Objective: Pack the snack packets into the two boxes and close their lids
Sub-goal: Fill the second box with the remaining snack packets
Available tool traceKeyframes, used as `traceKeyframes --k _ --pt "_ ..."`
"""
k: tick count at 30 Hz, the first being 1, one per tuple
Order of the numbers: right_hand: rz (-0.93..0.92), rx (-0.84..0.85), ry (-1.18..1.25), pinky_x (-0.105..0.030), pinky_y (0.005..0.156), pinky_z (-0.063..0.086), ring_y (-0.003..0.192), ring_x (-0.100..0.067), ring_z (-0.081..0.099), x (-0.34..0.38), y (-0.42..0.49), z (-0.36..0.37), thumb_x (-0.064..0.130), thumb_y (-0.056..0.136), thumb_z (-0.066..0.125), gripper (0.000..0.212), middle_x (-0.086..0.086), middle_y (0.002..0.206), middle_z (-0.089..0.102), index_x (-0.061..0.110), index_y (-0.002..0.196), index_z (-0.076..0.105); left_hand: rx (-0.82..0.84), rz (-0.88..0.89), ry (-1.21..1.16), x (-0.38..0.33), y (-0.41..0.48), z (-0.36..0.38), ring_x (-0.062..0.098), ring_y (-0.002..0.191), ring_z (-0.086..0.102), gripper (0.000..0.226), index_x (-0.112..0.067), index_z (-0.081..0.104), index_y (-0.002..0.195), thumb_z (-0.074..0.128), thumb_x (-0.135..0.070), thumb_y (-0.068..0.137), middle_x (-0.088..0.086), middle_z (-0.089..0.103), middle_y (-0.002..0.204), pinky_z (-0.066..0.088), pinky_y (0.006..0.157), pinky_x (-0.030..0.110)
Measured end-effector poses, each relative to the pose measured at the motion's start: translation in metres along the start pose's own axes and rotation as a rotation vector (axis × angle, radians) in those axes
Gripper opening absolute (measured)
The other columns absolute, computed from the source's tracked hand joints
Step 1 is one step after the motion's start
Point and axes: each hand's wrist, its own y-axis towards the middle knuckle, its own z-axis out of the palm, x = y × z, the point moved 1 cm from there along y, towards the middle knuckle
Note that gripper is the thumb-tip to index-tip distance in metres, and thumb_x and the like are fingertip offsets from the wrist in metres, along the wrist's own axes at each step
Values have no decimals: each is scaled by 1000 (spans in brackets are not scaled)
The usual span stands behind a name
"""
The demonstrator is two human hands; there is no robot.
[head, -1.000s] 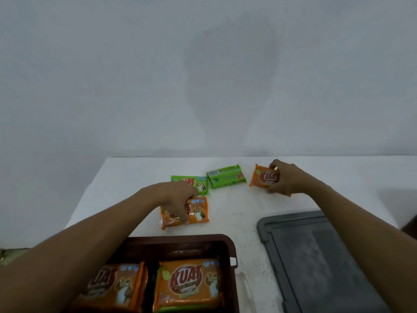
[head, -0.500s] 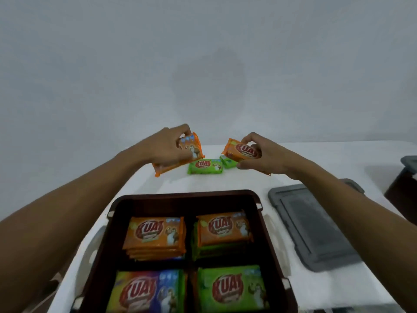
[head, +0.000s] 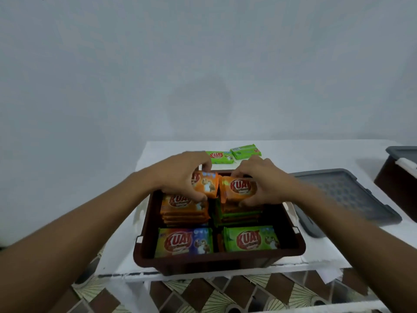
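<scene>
A brown box (head: 144,249) sits open at the table's near edge with four stacks of snack packets inside. My left hand (head: 180,175) holds an orange packet (head: 206,184) just above the far-left orange stack (head: 184,208). My right hand (head: 264,179) holds another orange packet (head: 239,188) just above the far-right stack (head: 239,214). A multicoloured packet (head: 185,241) and a green packet (head: 250,238) top the two near stacks. Two green packets (head: 220,157) (head: 246,151) lie on the table beyond the box.
A grey lid (head: 345,195) lies flat on the white table (head: 316,152) right of the box. A second dark box (head: 397,179) with a grey lid stands at the right edge. Patterned floor tiles show below the table's near edge.
Both hands lifted orange packets off the table's far side and brought them back over the box's far stacks. The camera tilted down, showing the whole box.
</scene>
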Motion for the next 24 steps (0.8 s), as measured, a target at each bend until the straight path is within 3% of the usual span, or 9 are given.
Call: traceKeyframes --k 3,6,10,17,21,24 --pt "14 -52 -175 -36 89 31 114 -16 31 2 -6 21 64 65 74 69 6 122 40 34 124 54 44 33 154 -5 -5 20 8 93 48 53 -32 51 105 76 -57 66 -14 50 103 46 80 29" --pt "69 -119 -129 -40 94 30 123 -20 25 0 -9 28 61 62 79 58 3 135 34 33 109 60 47 23 269 -3 -9 35 11 98 52 59 -29 57 114 71 -62 68 -12 53 108 50 81 35" --pt "69 -94 -145 -42 101 25 133 -20 23 2 -9 29 61 65 76 49 4 146 31 34 102 59 9 43 390 -2 -16 45 10 103 50 64 -23 62 121 64 -66 74 -9 52 113 48 77 31" --pt "87 -85 -164 -42 105 24 134 -19 25 5 -11 27 61 67 74 49 5 147 32 35 104 56 33 -53 496 0 -22 35 8 81 46 58 -22 64 112 64 -66 75 -11 44 112 39 60 26" --pt "41 -97 -233 -47 103 28 136 -26 22 6 -11 27 64 66 74 59 -1 150 26 37 116 58 20 -13 479 5 -24 40 12 93 55 73 -24 54 122 66 -72 68 -9 45 119 46 67 27" --pt "-43 -76 -339 -40 90 43 118 -23 40 12 -10 26 59 67 75 60 -2 133 39 31 116 57 48 5 521 6 -23 45 16 101 58 82 -27 39 132 69 -68 68 -6 49 126 52 75 30"
